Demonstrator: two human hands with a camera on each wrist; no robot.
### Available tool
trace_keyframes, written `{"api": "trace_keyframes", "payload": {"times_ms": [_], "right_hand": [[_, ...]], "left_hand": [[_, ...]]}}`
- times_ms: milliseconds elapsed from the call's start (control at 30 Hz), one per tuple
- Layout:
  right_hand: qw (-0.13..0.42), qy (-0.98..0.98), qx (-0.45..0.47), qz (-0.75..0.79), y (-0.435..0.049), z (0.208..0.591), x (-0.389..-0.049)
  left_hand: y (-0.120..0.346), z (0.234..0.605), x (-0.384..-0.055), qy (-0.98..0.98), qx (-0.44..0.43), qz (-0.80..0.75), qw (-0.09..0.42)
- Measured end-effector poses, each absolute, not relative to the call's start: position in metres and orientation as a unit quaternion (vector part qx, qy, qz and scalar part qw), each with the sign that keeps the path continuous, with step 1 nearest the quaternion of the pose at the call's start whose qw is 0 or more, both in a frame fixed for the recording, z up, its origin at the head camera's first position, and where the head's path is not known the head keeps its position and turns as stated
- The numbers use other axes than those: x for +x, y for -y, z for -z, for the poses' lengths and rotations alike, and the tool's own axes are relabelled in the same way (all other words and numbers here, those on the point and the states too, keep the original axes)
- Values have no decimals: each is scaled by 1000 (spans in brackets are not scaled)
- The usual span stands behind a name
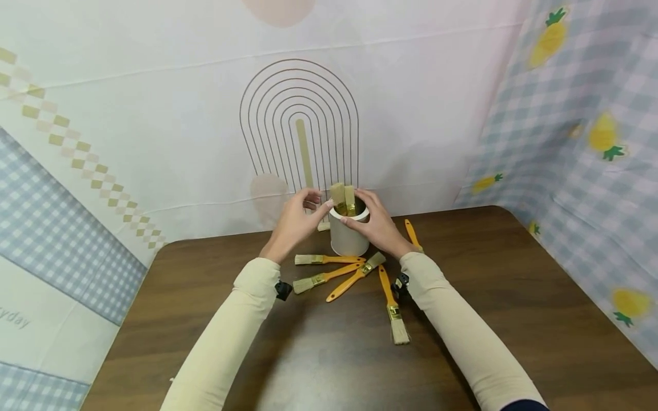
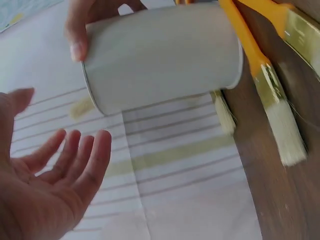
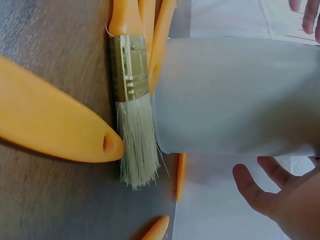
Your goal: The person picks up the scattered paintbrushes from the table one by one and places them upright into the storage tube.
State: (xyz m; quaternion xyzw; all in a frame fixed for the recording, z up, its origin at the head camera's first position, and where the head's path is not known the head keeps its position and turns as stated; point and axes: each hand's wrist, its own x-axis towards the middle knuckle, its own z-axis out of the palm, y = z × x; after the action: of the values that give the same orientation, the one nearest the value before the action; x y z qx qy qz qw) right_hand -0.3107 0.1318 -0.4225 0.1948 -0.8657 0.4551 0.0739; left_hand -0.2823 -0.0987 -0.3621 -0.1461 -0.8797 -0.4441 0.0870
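A white cylindrical container (image 1: pixel 345 240) stands upright near the table's back edge, with two paintbrushes (image 1: pixel 337 194) in it, bristles up. My right hand (image 1: pixel 379 224) holds the container at its rim from the right, thumb in front; in the right wrist view other fingers (image 3: pixel 252 192) stick out beside its wall. My left hand (image 1: pixel 300 220) is at the rim's left side with nothing in it. In the left wrist view its fingers (image 2: pixel 92 167) are relaxed and apart from the container wall (image 2: pixel 165 60).
In front of the container lie several orange-handled paintbrushes, among them one brush (image 1: pixel 394 311) near my right sleeve. Another orange handle (image 1: pixel 411 233) lies behind my right wrist. Bristles (image 1: pixel 324 226) show at the container's back left. A patterned cloth (image 1: pixel 437 103) hangs behind the brown table (image 1: pixel 319 365).
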Motion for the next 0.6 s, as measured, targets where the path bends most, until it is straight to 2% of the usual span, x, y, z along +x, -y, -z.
{"api": "trace_keyframes", "payload": {"times_ms": [200,467,600], "right_hand": [[66,872,193,-446,-133,422,-310],[68,874,189,-443,-134,423,-307],[71,873,191,-444,-134,423,-307]], "left_hand": [[122,385,-276,896,-180,401,60],[151,428,-272,932,-203,297,-54],[158,440,-273,941,-232,237,-66]]}}
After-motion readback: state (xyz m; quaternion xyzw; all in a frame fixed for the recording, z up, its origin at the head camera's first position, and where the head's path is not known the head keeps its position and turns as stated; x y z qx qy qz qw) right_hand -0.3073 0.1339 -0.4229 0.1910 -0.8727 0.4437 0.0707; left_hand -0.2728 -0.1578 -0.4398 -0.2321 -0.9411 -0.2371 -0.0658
